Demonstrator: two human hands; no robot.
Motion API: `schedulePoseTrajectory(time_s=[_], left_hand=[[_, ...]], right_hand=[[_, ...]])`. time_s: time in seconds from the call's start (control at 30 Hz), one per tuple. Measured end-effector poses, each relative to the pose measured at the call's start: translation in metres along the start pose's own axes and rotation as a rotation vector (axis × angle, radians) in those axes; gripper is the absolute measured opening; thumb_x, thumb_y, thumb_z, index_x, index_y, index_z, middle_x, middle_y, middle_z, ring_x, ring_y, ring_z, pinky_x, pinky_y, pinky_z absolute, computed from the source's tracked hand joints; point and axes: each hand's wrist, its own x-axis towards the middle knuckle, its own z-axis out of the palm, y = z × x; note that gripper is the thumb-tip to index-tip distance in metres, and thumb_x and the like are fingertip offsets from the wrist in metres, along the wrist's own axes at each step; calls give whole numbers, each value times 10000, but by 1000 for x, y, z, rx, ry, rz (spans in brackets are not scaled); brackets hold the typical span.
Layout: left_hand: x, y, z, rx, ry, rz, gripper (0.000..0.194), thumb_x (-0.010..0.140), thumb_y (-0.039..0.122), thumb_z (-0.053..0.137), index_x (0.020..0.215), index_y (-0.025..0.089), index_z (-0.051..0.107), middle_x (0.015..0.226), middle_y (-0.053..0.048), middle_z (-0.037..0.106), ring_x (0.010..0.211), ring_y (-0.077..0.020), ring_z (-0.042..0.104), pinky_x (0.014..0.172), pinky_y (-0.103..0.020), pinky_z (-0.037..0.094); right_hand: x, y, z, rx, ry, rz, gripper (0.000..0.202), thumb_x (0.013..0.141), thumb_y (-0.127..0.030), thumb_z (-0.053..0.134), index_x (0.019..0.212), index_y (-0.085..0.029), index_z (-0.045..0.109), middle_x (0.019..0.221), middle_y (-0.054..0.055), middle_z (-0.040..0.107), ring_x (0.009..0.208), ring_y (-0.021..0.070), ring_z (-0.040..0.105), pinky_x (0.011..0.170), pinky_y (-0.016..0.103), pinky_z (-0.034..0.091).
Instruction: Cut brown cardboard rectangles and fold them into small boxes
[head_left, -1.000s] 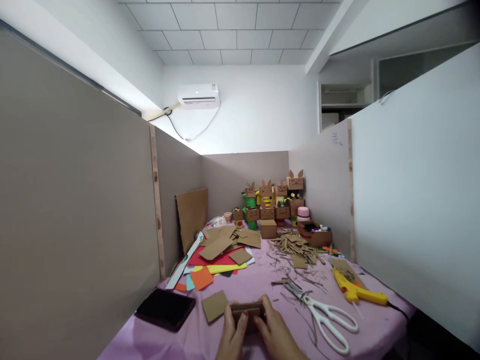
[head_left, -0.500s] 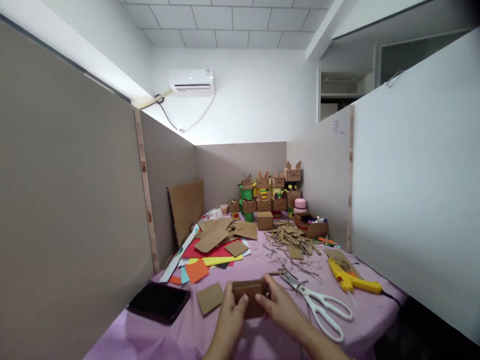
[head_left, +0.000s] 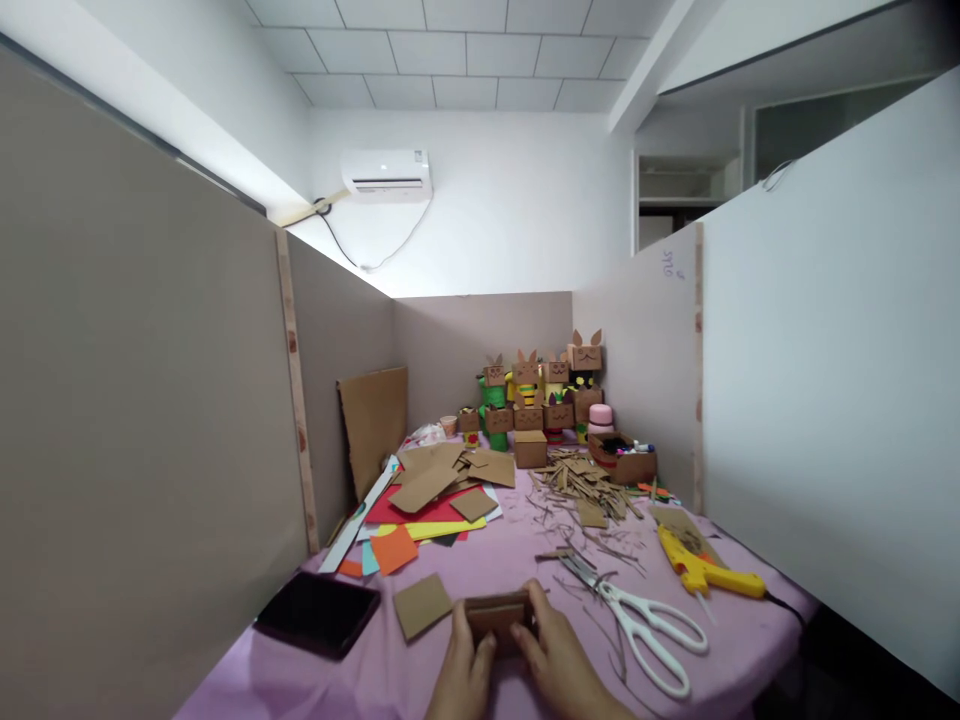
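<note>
Both of my hands hold a small brown cardboard box (head_left: 497, 612) low at the near edge of the pink-covered table (head_left: 697, 650). My left hand (head_left: 463, 672) grips its left side with the thumb on the front face. On the right side my right hand (head_left: 551, 655) presses with fingers curled over the top edge. A loose cardboard square (head_left: 422, 605) lies flat just left of the box.
White scissors (head_left: 645, 622) lie right of my hands, a yellow glue gun (head_left: 709, 570) beyond them. A black tablet (head_left: 318, 612) sits at the near left. Coloured paper and cardboard pieces (head_left: 431, 500), a heap of cardboard strips (head_left: 581, 485) and cardboard animal figures (head_left: 540, 400) fill the back. Partition walls close in both sides.
My hands and the box dropped lower and nearer to me after being raised half a second ago. The view shifted slightly; nothing else on the table moved.
</note>
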Motion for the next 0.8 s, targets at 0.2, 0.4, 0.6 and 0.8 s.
schedulePoseTrajectory(time_s=[0.2, 0.4, 0.6, 0.8], left_hand=[[2, -2, -5, 17, -52, -11, 831, 739, 489, 456, 1320, -45, 195, 1445, -296, 283, 1346, -301, 280, 1101, -364, 226], [0, -1, -5, 36, -38, -24, 798, 744, 546, 408, 1337, 44, 227, 1464, -196, 316, 1369, -253, 230, 1106, -302, 206], [-3, 6, -6, 0, -59, -25, 894, 698, 569, 442, 1330, -15, 199, 1441, -261, 315, 1338, -264, 307, 1104, -293, 198], [2, 18, -8, -134, -38, -44, 782, 639, 557, 562, 1240, 86, 394, 1373, -203, 438, 1353, -312, 249, 1100, -357, 211]], right_hand=[[1, 6, 3, -27, 5, -10, 249, 770, -54, 413, 985, -180, 417, 894, 102, 665, 823, 210, 616, 699, 263, 434], [2, -1, 0, -15, 7, -21, 212, 789, -72, 408, 957, -201, 420, 881, 77, 657, 810, 197, 599, 700, 258, 425], [0, -3, 4, 1, 5, 42, 280, 756, -29, 408, 1002, -162, 400, 912, 139, 654, 837, 233, 599, 720, 305, 429], [11, -10, -8, 118, -54, 79, 216, 727, -58, 472, 833, -235, 406, 788, -6, 597, 647, 140, 569, 562, 229, 433]])
